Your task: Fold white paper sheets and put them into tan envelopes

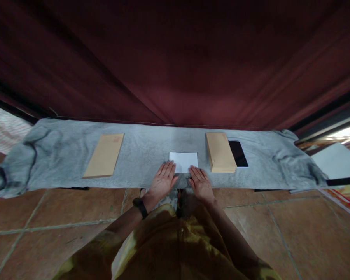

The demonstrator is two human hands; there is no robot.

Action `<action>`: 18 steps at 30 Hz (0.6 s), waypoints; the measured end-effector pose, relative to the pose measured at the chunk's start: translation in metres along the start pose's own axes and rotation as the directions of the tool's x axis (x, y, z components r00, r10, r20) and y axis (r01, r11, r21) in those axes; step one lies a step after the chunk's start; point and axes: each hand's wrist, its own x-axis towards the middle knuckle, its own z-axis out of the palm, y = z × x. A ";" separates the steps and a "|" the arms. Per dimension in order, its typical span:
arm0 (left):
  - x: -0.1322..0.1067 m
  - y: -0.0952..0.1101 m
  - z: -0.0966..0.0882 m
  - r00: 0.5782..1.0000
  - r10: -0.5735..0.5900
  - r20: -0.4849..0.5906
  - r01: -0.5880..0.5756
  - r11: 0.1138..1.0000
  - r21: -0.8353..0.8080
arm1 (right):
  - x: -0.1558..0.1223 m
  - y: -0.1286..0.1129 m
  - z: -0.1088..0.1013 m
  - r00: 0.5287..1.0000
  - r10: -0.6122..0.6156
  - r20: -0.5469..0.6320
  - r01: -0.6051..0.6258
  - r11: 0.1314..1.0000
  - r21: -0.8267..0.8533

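A white sheet of paper [184, 159] lies flat on the grey cloth [151, 140] in front of me. My left hand [163, 179] rests palm down with fingers stretched out, its fingertips at the paper's near left corner. At the near right corner, my right hand [200, 183] lies flat as well, fingers extended and touching the edge. To the right is a stack of brown envelopes [221, 151], partly covering a dark-screened tablet or phone [238, 154]. Farther left sits another brown envelope or thin pile [105, 154].
A dark red curtain [175, 77] hangs along the back edge of the cloth. A white panel [338, 160] stands at the far right, above a colourful printed sheet [345, 198]. Brown floor tiles [76, 210] show below the near edge.
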 end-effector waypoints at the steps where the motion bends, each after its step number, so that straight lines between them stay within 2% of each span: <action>1: 0.004 0.001 0.002 1.000 -0.009 0.010 0.009 1.000 -0.012 | 0.000 0.000 0.000 1.000 0.000 -0.003 0.000 1.000 0.001; 7: 0.021 0.002 0.017 0.995 -0.084 0.062 0.087 0.995 -0.042 | 0.001 0.000 0.000 1.000 0.004 -0.007 -0.004 1.000 0.008; 14: 0.032 -0.005 0.019 0.990 -0.101 0.097 0.105 0.994 -0.038 | 0.002 -0.001 -0.002 1.000 0.028 -0.004 -0.028 1.000 0.015; 18: 0.032 -0.005 0.022 0.989 -0.126 0.082 0.131 0.990 -0.058 | 0.004 -0.001 -0.004 0.999 0.045 0.002 -0.045 0.998 0.041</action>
